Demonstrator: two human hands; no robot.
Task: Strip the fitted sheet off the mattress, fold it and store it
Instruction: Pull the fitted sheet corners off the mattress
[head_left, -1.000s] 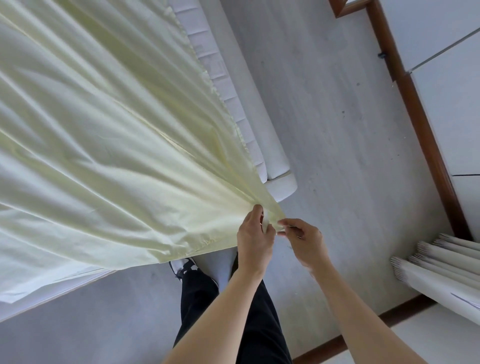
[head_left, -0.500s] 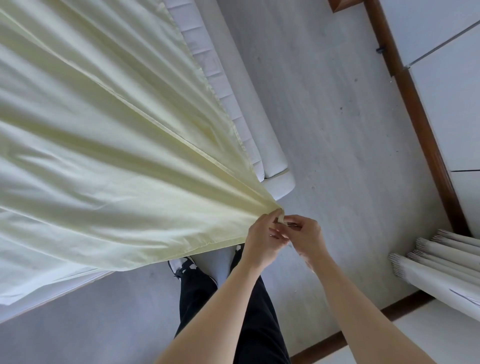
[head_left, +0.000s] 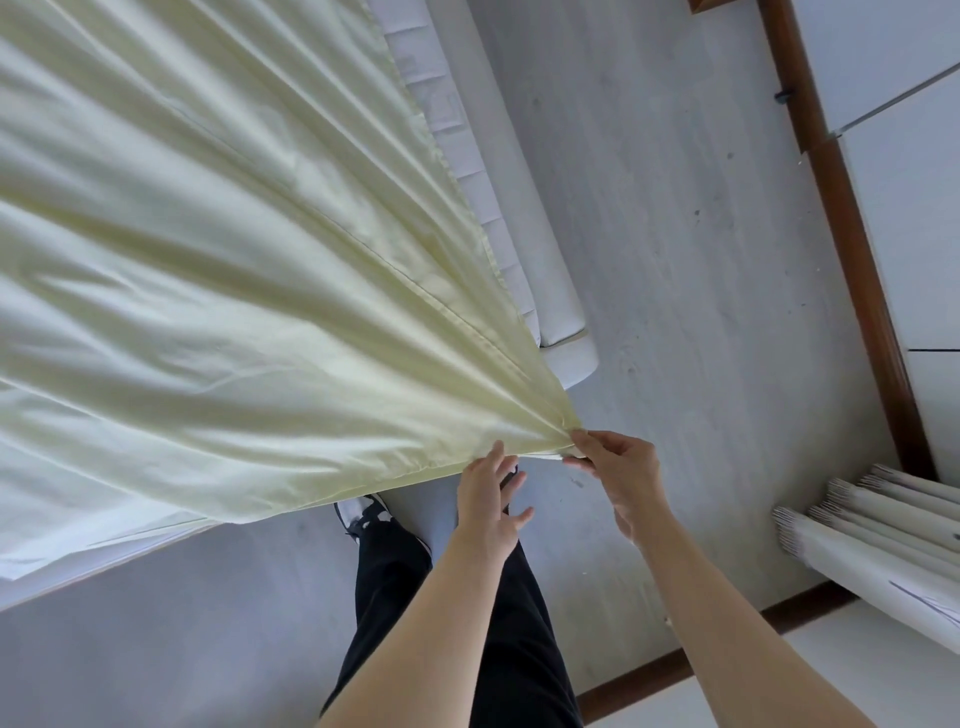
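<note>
No legible text, labels, brands or nos. anywhere in view.

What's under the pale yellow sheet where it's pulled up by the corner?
Under the pale yellow fitted sheet only the white quilted mattress edge and white bed base show at its right. The mattress top is covered. The right hand pinches the corner; the left hand is open beneath the hem.
</note>
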